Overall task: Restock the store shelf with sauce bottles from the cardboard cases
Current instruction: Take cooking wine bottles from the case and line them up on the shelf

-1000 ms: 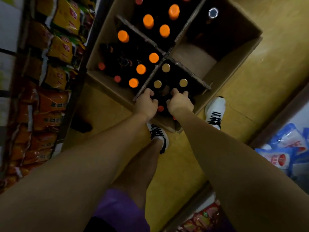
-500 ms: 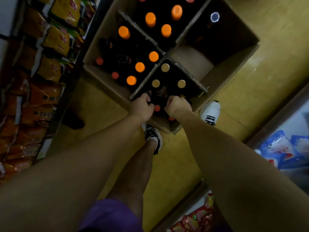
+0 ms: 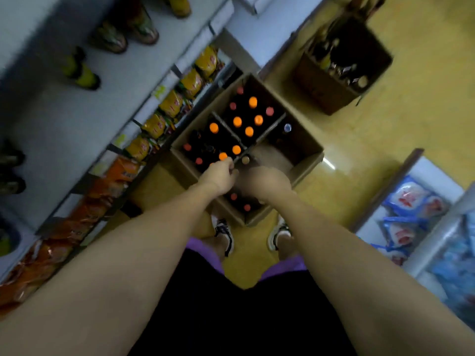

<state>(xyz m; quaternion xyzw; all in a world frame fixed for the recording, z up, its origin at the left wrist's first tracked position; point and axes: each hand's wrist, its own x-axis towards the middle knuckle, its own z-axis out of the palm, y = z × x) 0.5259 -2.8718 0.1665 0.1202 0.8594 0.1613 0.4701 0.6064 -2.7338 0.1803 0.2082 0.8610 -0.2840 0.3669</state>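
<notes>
Reaching down over the near part of the cardboard case [image 3: 305, 152], both hands were held side by side above the bottles. The left hand [image 3: 218, 177] was curled, its fingers bent around something dark at the case's divider, though the blur made it impossible to tell whether it truly gripped a bottle. The right hand [image 3: 267, 182] was smeared by motion, so whether it was closed on anything could not be told.

The case sat on the yellow floor [image 3: 385, 129], split by cardboard dividers into compartments. The far compartment held dark sauce bottles with orange caps [image 3: 253, 102] and red caps [image 3: 269, 111]. The left compartment held more of the same, an orange cap [image 3: 213, 127] among them. A gold-capped bottle [image 3: 245, 159] stood just beyond the hands, and two red-capped bottles [image 3: 233, 196] showed in the near compartment between the forearms. The right compartment held one bottle with a silvery blue cap [image 3: 287, 128] at its far corner.

A second cardboard case [image 3: 326, 96] with dark bottles stood well apart, farther right. To the left ran the store shelf [image 3: 64, 119], pale on top with a few bottles [image 3: 82, 73] standing on it, and yellow and orange packets [image 3: 172, 104] below. Blue and white bags [image 3: 411, 196] lay on the right. Two white shoes [image 3: 225, 235] stood just near the case.
</notes>
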